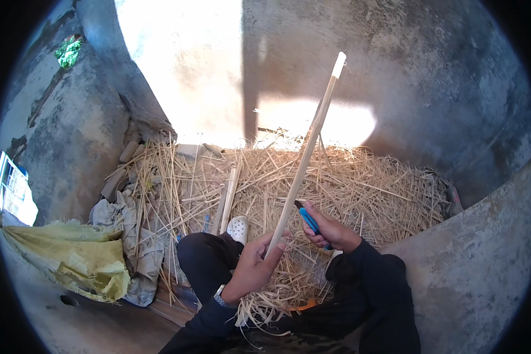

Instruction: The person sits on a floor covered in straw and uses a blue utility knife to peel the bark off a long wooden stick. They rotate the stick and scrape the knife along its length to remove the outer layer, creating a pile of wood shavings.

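A long, pale wooden strip (305,154) slants up and away to the right, its far end bright in the sunlight. My left hand (255,266), with a watch (221,295) on its wrist, is closed round the strip's near end. In my right hand (330,231) is a blue-handled knife (310,219) with a black front part, gripped close to the strip's right side. Whether its blade touches the wood I cannot make out. Curled shavings (259,310) lie in a heap over my lap, below both hands.
Straw-like wood shavings (371,189) cover the floor ahead. Two loose strips (227,200) lean near my white shoe (238,229). To the left are a yellow torn sack (71,253) and grey cloth (144,251). Rough walls (430,76) rise at the back and right.
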The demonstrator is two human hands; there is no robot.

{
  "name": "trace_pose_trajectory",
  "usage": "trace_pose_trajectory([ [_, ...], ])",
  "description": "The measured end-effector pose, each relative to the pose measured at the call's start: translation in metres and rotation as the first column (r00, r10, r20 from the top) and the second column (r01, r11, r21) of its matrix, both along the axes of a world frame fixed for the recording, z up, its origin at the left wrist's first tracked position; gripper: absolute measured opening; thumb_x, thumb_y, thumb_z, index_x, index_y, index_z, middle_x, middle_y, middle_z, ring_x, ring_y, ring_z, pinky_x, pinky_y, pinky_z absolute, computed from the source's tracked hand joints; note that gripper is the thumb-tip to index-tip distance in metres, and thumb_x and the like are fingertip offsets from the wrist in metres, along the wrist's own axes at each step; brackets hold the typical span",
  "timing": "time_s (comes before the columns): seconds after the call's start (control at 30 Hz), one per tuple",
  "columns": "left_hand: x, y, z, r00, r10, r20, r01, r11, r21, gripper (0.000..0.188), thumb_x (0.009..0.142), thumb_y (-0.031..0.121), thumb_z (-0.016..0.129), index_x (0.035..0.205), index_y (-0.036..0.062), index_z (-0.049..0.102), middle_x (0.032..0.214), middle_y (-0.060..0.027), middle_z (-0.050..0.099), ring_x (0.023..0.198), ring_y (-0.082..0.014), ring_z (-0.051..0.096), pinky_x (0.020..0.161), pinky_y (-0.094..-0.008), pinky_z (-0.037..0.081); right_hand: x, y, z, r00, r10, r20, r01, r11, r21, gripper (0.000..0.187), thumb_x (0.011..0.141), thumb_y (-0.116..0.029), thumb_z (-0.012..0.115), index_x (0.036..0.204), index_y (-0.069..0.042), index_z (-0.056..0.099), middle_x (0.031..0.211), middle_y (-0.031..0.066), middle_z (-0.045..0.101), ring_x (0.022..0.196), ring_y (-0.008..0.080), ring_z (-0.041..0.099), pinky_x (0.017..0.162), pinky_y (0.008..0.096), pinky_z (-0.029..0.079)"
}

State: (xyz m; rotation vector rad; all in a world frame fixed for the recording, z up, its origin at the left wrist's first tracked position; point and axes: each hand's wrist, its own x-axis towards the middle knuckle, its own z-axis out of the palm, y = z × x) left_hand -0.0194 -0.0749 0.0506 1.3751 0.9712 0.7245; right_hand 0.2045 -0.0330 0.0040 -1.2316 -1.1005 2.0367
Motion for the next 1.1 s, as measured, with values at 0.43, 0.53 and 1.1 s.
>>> trace_pose_trajectory([
  [0.43, 0.000, 0.001, -0.012, 0.960, 0.142, -0.243, -0.071, 0.957, 0.281, 0.034, 0.093, 0.017, 0.057, 0.123, 0.0008, 0.057, 0.064, -0.0092, 0.055, 0.055, -0.0116, 0.051, 0.053, -0.0283, 0.041, -0.019, -0.023, 0.015, 0.575, -0.548, 0.607, -0.467, 0.390, 0.794, 0.071, 0.077, -0.076, 0.052, 0.056, -0.009, 0.056, 0.046, 0.0096, 0.050, 0.043, 0.0287, 0.056, 0.041, 0.0388, 0.041],
  [0.53, 0.004, -0.001, -0.011, 0.935, 0.137, -0.328, -0.030, 0.950, 0.311, 0.035, 0.091, 0.017, 0.058, 0.122, 0.0015, 0.058, 0.062, -0.0173, 0.055, 0.052, -0.0218, 0.056, 0.052, -0.0330, 0.043, -0.012, -0.019, 0.007, 0.548, -0.572, 0.610, -0.448, 0.415, 0.792, 0.069, 0.076, -0.074, 0.057, 0.055, -0.008, 0.053, 0.048, 0.0102, 0.050, 0.044, 0.0305, 0.055, 0.042, 0.0400, 0.041],
  [1.1, 0.003, -0.031, -0.016, 0.926, 0.036, -0.377, 0.055, 0.972, 0.229, 0.033, 0.093, 0.012, 0.054, 0.123, -0.0024, 0.055, 0.058, -0.0123, 0.048, 0.052, -0.0119, 0.048, 0.052, -0.0287, 0.042, 0.054, 0.048, -0.027, 0.191, -0.858, 0.477, -0.476, 0.344, 0.809, 0.074, 0.076, -0.082, 0.046, 0.049, -0.013, 0.051, 0.040, 0.0030, 0.044, 0.033, 0.0185, 0.046, 0.035, 0.0336, 0.033],
])
